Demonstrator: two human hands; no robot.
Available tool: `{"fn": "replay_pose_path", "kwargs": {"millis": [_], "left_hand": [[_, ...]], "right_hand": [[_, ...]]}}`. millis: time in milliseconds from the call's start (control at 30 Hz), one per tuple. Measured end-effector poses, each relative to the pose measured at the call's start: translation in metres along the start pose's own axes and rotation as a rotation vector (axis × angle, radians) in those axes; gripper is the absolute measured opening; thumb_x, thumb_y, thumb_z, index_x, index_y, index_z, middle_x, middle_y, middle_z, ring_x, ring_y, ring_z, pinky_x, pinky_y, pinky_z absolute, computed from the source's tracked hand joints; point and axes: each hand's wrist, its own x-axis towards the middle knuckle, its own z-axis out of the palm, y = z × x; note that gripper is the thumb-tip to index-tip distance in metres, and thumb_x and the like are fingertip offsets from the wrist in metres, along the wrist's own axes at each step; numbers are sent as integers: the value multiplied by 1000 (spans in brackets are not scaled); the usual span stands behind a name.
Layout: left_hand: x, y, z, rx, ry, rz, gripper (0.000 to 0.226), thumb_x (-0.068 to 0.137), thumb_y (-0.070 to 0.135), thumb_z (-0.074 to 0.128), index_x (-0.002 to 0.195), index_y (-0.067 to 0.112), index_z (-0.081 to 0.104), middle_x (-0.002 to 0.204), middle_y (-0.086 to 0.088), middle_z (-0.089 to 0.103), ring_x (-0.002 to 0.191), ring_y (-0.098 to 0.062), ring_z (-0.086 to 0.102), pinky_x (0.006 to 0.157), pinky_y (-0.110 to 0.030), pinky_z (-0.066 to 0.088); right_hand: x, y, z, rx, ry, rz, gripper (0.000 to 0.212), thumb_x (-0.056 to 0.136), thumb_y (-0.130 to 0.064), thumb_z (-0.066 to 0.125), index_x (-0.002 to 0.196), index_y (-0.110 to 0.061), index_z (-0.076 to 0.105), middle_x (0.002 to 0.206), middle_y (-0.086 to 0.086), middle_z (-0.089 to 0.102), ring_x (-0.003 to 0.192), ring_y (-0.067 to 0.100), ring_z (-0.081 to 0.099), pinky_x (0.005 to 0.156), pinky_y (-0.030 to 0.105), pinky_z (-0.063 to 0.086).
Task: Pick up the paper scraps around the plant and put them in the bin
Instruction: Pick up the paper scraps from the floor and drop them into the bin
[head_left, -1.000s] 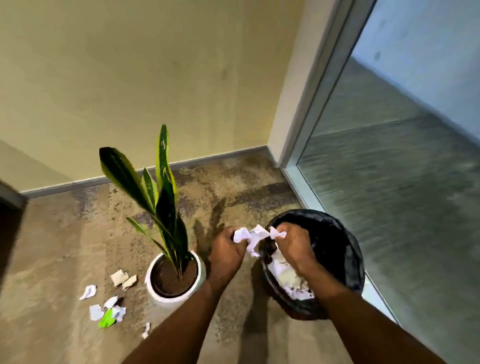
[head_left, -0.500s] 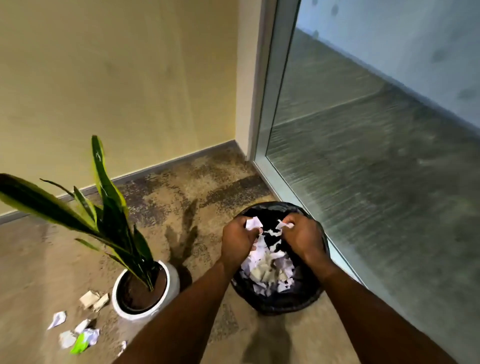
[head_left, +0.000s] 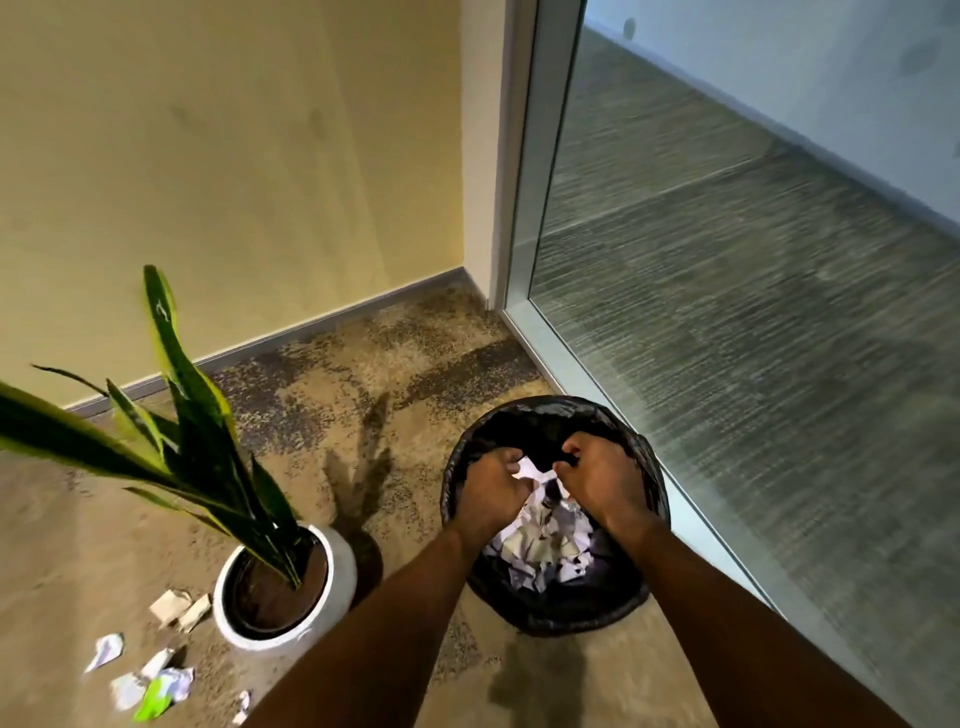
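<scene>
Head view: both hands are held over the open mouth of the bin (head_left: 545, 410), close together with the knuckles up. The left hand (head_left: 491, 493) has its fingers curled inward and grips one end of a crumpled white paper (head_left: 532, 470). The right hand (head_left: 602, 483) is likewise curled and pinches the other end, so the paper spans the small gap between the two hands. Directly beneath the hands, inside the bin's black liner (head_left: 571, 618), lies a heap of torn white and grey pieces (head_left: 540, 551).

To the left of the left hand stands the plant (head_left: 197, 415), with long green, yellow-edged leaves, in a white pot (head_left: 340, 566); pot and bin are near each other but apart. Farther left of the left forearm, on the floor (head_left: 78, 519) beyond the pot, lie the loose paper scraps (head_left: 156, 680): two tan pieces (head_left: 179, 608) just beside the pot, white ones nearer the person, and a green one (head_left: 150, 701) among them. To the right of the right hand, just past the bin, a glass panel (head_left: 753, 312) rises from the floor.
</scene>
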Motion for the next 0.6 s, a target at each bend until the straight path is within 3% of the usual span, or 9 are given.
{"fn": "replay_pose_path", "kwargs": {"millis": [100,167,267,367,500,600], "left_hand": [[-6,-6,-2,40,25,76,43,91,11,62,133,4,57,132,-12,62,123,-23,58,104,-30,44],[-15,-12,-10,60,71,160,38,92,9,56,130,5,60,128,-11,65,120,-22,60,104,-30,45],[-34,-26,-31,-7,177,236,25,96,17,52,114,12,69,103,-6,74,92,-18,68,81,-34,53],[-66,-60,-67,-122,381,210,35,96,42,47,97,16,70,87,-1,72,75,-3,62,63,-29,46],[-115,-121,-107,-98,645,101,29,90,21,49,110,14,69,104,-5,73,93,-17,66,80,-28,48],[-148,-169,-128,-178,748,-8,22,89,9,51,101,13,69,96,-4,72,88,-19,65,78,-32,49]], "right_hand": [[-8,-12,10,-11,50,-92,31,82,-29,67,111,-20,65,111,9,67,100,31,65,79,36,52],[-14,-29,19,10,81,-166,29,84,-23,65,112,-15,65,113,9,65,102,30,63,82,36,51],[-25,-69,37,57,67,-296,20,85,-12,59,104,-13,66,108,7,64,99,29,60,80,38,50],[-42,-119,67,86,11,-435,25,85,-7,54,107,-10,66,111,9,61,100,29,58,81,37,49],[-81,-177,121,46,-90,-640,32,87,-11,51,116,-7,64,115,12,62,103,31,60,88,38,50],[-117,-210,164,48,-159,-743,26,89,-14,52,110,-9,66,109,12,65,97,30,63,83,36,52]]}}
